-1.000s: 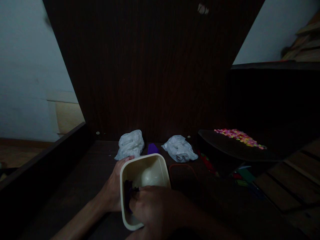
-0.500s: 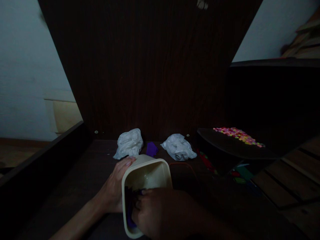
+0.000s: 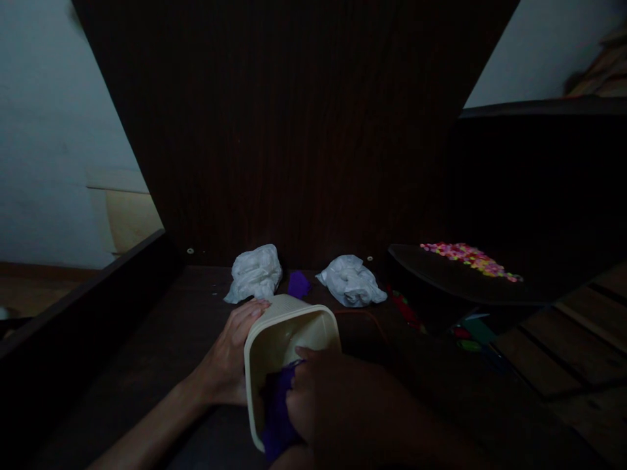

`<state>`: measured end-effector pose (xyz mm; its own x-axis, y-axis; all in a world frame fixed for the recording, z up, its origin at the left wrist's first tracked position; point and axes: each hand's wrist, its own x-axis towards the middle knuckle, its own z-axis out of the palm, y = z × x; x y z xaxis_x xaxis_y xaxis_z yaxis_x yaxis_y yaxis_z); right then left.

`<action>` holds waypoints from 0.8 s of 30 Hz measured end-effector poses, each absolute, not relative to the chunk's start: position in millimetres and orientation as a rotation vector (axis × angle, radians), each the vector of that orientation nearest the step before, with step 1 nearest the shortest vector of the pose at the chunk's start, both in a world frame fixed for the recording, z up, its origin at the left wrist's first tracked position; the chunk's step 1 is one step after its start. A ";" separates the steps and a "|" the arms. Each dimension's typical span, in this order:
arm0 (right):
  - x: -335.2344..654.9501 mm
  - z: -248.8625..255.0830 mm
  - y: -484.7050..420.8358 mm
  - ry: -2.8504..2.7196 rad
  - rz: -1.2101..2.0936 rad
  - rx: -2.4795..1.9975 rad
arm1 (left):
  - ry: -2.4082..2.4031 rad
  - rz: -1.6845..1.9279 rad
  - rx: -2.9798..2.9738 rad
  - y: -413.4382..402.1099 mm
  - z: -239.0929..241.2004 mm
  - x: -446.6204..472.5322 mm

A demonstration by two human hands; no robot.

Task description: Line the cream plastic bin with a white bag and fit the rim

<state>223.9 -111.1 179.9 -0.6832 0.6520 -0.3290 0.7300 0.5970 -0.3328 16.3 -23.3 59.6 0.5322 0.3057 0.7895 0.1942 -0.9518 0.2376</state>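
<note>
A cream plastic container (image 3: 313, 329) lies tipped with its mouth toward me. My left hand (image 3: 232, 349) is closed around its left side, fingers over the upper edge. Inside the mouth, my right hand (image 3: 318, 395) grips a dark purple cloth (image 3: 279, 408), whose lower part hangs over the container's near rim. Most of the right hand's fingers are in shadow or behind the cloth. Just behind the container, a smaller purple piece (image 3: 298, 285) rests on the dark wooden surface, between two crumpled white plastic bags, one on the left (image 3: 255, 273) and one on the right (image 3: 351, 281).
A dark curved shelf (image 3: 441, 271) at the right carries a scatter of pink and yellow small pieces (image 3: 470, 258). Red and green items (image 3: 470, 336) lie below it. A dark upright panel (image 3: 304, 130) stands at the back, and a raised board (image 3: 88, 294) edges the left side.
My right hand has drawn the purple cloth toward the container's mouth, so more of it shows and it now reaches over the near rim. My left hand keeps its hold.
</note>
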 end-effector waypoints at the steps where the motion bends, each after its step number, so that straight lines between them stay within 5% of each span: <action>1: 223.8 182.5 -114.1 2.597 -0.710 1.257 | 0.450 1.385 2.630 -22.9 58.4 15.6; 16: 208.9 162.8 -103.2 2.718 -0.509 1.196 | 0.597 1.299 2.596 -14.1 54.8 0.9; 24: 195.8 137.5 -79.2 2.579 -0.694 0.996 | 0.371 1.373 2.741 -21.1 66.7 11.7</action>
